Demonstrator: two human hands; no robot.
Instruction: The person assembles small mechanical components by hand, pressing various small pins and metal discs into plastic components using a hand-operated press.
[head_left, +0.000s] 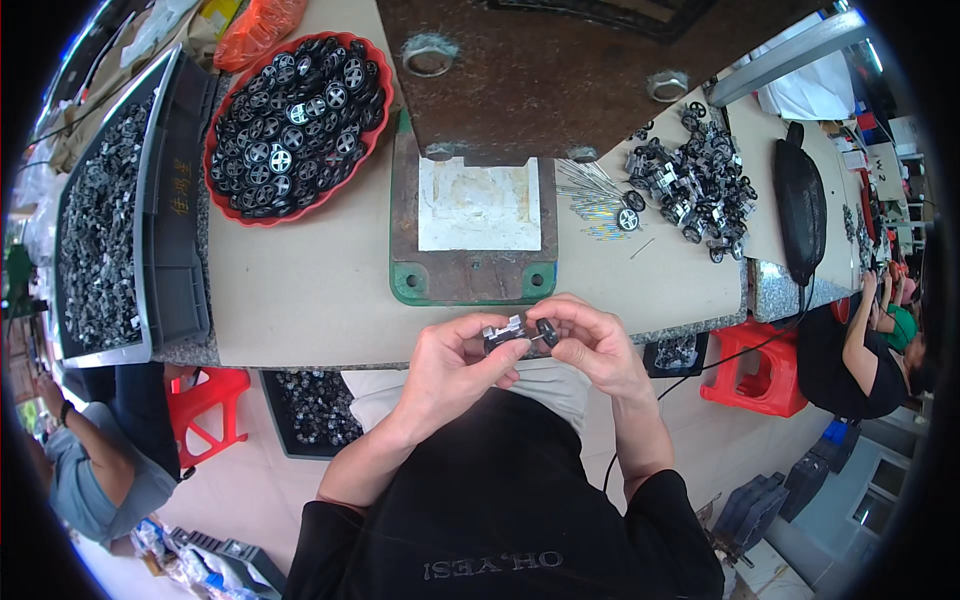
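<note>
Just in front of the table's near edge, my left hand point(440, 372) grips a small black block-shaped part with silver bits point(505, 334) between thumb and fingers. Pinched in my right hand point(603, 352) is a black wheel point(547, 332) on a thin metal axle. The axle reaches toward the block; whether it has entered the block cannot be made out. Beyond my hands stands a press with a green base point(475, 287), a white plate point(480, 205) and a rusty metal block point(550, 90) above.
A red scalloped bowl point(268, 221) of black wheels sits at left, beside a grey crate point(180, 220) of small dark parts. Right of the press lie thin metal rods point(595, 190) and piled wheeled parts point(695, 185). A black pouch point(800, 215) lies farther right. Red stools point(765, 370) and other people flank me.
</note>
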